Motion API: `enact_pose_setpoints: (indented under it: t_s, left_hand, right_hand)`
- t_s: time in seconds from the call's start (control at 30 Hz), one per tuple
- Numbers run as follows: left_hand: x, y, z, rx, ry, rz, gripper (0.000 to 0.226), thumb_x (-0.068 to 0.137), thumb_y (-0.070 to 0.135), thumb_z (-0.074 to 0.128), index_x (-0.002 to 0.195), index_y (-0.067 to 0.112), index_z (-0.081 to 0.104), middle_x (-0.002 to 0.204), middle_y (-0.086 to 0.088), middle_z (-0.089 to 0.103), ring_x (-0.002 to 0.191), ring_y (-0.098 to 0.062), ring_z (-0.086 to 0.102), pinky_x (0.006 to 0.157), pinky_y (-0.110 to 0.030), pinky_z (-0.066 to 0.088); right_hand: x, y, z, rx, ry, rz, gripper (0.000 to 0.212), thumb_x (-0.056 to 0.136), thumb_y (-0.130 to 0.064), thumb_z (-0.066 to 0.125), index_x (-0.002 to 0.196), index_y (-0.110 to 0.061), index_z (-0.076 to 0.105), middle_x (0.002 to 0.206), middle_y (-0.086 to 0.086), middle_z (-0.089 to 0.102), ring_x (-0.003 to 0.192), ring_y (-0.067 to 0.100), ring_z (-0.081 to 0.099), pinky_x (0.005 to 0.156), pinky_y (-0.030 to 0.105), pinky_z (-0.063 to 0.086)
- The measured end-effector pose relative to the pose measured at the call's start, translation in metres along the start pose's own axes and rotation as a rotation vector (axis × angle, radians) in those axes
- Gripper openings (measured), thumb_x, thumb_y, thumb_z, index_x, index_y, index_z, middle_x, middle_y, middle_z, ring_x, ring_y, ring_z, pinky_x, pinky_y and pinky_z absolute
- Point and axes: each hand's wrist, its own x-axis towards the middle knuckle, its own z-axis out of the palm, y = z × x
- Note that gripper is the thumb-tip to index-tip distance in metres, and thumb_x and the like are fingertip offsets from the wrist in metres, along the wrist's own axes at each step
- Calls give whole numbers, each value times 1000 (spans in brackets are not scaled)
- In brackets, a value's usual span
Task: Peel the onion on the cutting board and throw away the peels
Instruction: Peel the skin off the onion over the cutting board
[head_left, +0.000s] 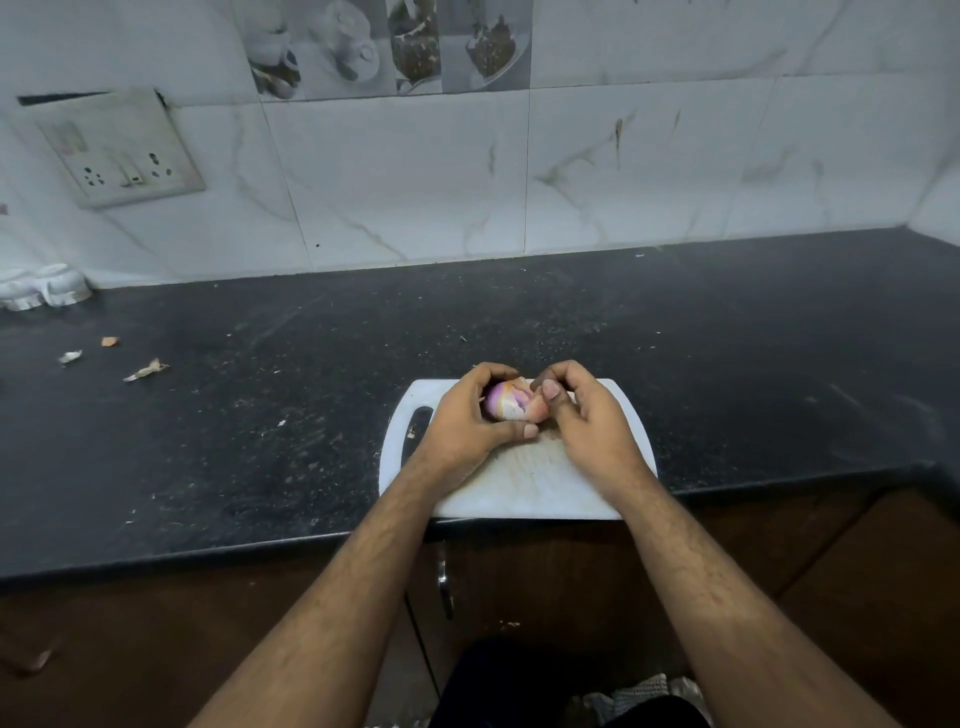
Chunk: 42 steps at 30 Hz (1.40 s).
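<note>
- Onion (506, 401), purple with a pale papery patch, sits between both hands above the far part of the white cutting board (524, 486).
- Left hand (470, 415) cups the onion from the left, fingers curled over its far side and thumb running along its near side.
- Right hand (582, 415) is curled in from the right; its thumb and fingertips pinch a pinkish flap of peel (537, 410) at the onion's right end.
- Cutting board lies at the near edge of the dark speckled counter (260, 415), its handle slot on the left; the near part of its face looks scuffed and stained.
- Loose peel scraps (147, 370) lie on the counter well to the left, apart from the board.
- White moulded object (44, 288) stands at the far left against the wall.
- Switch and socket plate (117, 150) is on the marbled tile wall, far left.
- Brown cabinet front with a metal handle (442, 582) shows below the counter edge.
</note>
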Motion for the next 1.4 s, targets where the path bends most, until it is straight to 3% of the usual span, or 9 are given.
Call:
enact_pose_setpoints:
  t_s: [0.2, 0.47, 0.7, 0.83, 0.93, 1.0, 1.13, 1.3, 1.4]
  left_hand:
    - [-2, 5, -1, 25, -39, 53, 82, 64, 18, 101, 136, 27, 64, 130, 6, 67, 118, -10, 67, 99, -25, 56]
    - [-3, 8, 1, 51, 18, 65, 69, 62, 16, 101, 125, 22, 73, 121, 0, 63, 108, -5, 65, 90, -13, 52]
    - [-3, 8, -1, -108, 79, 3, 54, 68, 22, 98, 116, 28, 74, 120, -2, 72, 107, -9, 70, 92, -25, 58]
    - [0, 5, -2, -204, 93, -24, 41, 83, 25, 89, 120, 19, 72, 116, -4, 77, 110, -24, 72, 96, -40, 60]
    - [0, 6, -5, -351, 198, -53, 32, 96, 27, 76, 122, 10, 68, 110, 2, 78, 101, -17, 73, 88, -37, 60]
    - [-1, 9, -7, -405, 175, -64, 36, 96, 27, 71, 124, 5, 66, 111, 0, 77, 99, -15, 71, 85, -35, 59]
    - [-3, 7, -6, -379, 47, -47, 48, 86, 17, 85, 128, 8, 64, 123, -7, 73, 111, -17, 69, 98, -33, 58]
    - [-3, 5, -8, -352, -29, -6, 65, 76, -5, 89, 134, 8, 60, 135, -15, 67, 122, -19, 67, 105, -34, 55]
    - [-3, 5, -8, -357, -36, 2, 68, 73, -9, 89, 133, 6, 60, 134, -15, 67, 122, -20, 66, 106, -39, 56]
  right_hand:
    - [0, 1, -1, 173, 47, 11, 13, 106, -13, 48, 95, -12, 55, 77, -3, 64, 73, 6, 60, 66, 19, 50]
    - [0, 4, 3, 43, 39, -11, 13, 108, -18, 44, 104, -24, 55, 93, -9, 63, 82, 3, 61, 72, 22, 54]
    - [1, 3, 4, -157, -16, 3, 13, 109, -20, 38, 106, -22, 50, 90, -10, 62, 77, -8, 57, 64, 10, 44]
    - [0, 1, 4, -232, -17, 0, 13, 109, -21, 37, 105, -24, 49, 78, -7, 62, 65, 0, 57, 54, 13, 42]
    - [-1, 3, 3, -225, 76, 45, 15, 110, -22, 36, 107, -22, 51, 77, 1, 61, 61, 13, 54, 47, 16, 42]
    - [1, 8, 4, -284, 107, 36, 14, 108, -23, 41, 103, -25, 55, 74, -1, 63, 63, 17, 58, 49, 24, 45]
    - [6, 14, 8, -337, 88, 1, 13, 100, -20, 58, 92, -23, 67, 97, -9, 57, 85, 4, 59, 68, 10, 42]
    - [2, 4, 1, -102, 254, 12, 21, 105, -24, 49, 110, -24, 69, 112, -11, 61, 103, 0, 60, 85, 17, 48]
    - [-1, -2, 4, -137, 89, -48, 17, 103, -33, 56, 115, -26, 66, 112, -12, 58, 96, -1, 60, 76, 10, 45]
